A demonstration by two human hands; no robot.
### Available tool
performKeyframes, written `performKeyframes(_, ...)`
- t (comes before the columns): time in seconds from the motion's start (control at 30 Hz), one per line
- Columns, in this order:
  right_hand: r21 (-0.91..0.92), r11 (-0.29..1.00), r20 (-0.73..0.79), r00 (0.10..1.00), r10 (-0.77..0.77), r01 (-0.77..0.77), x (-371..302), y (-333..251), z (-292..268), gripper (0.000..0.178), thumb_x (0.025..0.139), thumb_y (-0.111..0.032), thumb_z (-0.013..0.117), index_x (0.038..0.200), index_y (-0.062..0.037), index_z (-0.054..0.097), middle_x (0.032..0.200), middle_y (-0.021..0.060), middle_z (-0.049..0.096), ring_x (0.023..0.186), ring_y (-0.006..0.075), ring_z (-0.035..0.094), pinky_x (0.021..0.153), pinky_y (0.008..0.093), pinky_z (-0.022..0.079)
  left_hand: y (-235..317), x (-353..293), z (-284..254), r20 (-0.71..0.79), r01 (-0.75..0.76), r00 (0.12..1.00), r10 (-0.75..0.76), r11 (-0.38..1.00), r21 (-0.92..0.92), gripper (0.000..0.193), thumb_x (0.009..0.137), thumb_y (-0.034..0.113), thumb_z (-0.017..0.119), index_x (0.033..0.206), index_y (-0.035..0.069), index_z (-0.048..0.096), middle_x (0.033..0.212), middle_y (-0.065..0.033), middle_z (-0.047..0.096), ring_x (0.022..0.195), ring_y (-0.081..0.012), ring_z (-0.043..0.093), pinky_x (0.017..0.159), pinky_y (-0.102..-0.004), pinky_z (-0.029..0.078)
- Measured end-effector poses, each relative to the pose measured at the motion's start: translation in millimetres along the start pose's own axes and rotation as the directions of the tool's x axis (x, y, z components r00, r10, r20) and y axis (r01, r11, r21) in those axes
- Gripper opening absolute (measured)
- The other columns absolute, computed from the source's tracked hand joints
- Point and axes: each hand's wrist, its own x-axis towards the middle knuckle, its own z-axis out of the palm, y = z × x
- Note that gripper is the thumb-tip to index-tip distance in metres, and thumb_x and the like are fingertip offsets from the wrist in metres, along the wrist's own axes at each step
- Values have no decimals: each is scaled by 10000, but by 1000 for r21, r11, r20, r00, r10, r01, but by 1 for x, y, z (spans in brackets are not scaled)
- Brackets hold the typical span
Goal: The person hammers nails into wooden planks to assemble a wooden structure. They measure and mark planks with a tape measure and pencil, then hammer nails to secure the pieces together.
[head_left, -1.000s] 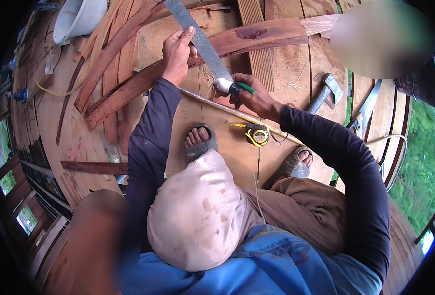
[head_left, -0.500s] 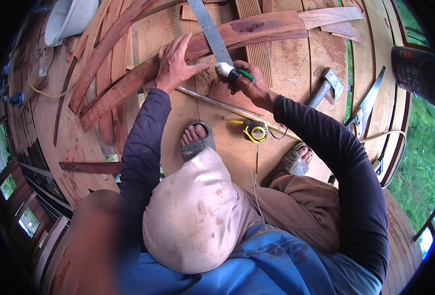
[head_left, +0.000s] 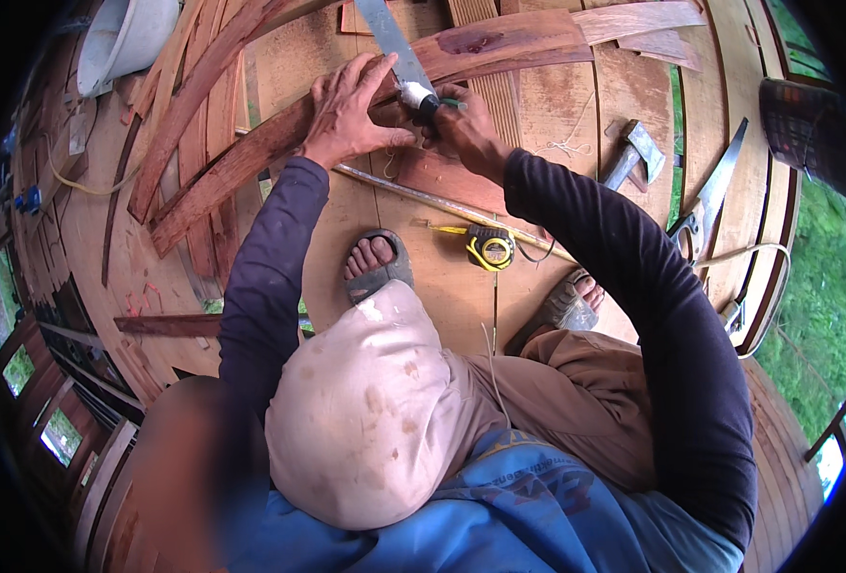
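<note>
My right hand (head_left: 471, 132) is closed round the dark handle of a long flat metal blade (head_left: 385, 34), with white wrapping where blade meets handle. A thin green stick (head_left: 452, 102), perhaps a pencil, shows by the same hand. The blade lies across a curved reddish-brown plank (head_left: 528, 43), pointing away and to the left. On the plank's near side, my left hand (head_left: 344, 116) rests with fingers stretched and thumb apart, its fingertips next to the blade. My right fingertips are partly hidden.
A yellow-black tape measure (head_left: 491, 248) lies near my feet, below a long thin rod (head_left: 423, 202). To the right are a hatchet-like hammer (head_left: 639, 153) and a handsaw (head_left: 714, 196). More planks (head_left: 189, 134) and a white bucket (head_left: 127, 43) stand left. Gaps show between floorboards.
My right hand has moved left with the blade, closer to my left hand. My left fingers now reach the blade's edge. The view has shifted slightly.
</note>
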Motion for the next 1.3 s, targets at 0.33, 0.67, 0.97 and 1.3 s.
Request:
performKeyframes(0.33, 100, 986, 149, 978, -145, 131, 10, 17, -14, 374, 966, -198, 639, 1210, 51, 504, 976, 140, 685, 723, 197, 709, 653, 330, 638, 7, 4, 1, -32, 39, 999, -39, 999, -19, 1005, 626, 546, 876, 1517, 278, 497, 1464, -81, 477, 1361, -304, 446, 1134, -539, 250)
performKeyframes(0.67, -31, 981, 141, 973, -184, 190, 9, 9, -10, 191, 949, -30, 517, 1113, 44, 581, 932, 125, 670, 725, 169, 670, 624, 295, 585, 7, 3, -1, -41, 32, 999, -32, 999, 23, 974, 639, 548, 867, 1501, 262, 516, 1453, -79, 487, 1344, -279, 470, 1119, -527, 272)
performKeyframes(0.97, -98, 984, 123, 983, -135, 147, 11, 9, -11, 215, 965, 13, 497, 1154, 14, 598, 895, 125, 694, 692, 172, 689, 573, 299, 589, 6, 2, 0, -55, 5, 998, -4, 1000, 11, 959, 652, 540, 867, 1499, 259, 516, 1456, -84, 487, 1343, -286, 477, 1124, -524, 277)
performKeyframes(1.3, -87, 991, 101, 991, -91, 100, 4, -3, -5, 209, 956, 27, 520, 1142, 19, 614, 873, 117, 699, 701, 191, 692, 579, 317, 590, 5, 2, 0, -55, 1, 998, 0, 1000, 11, 947, 670, 532, 857, 1507, 260, 508, 1459, -88, 494, 1344, -289, 480, 1116, -520, 291)
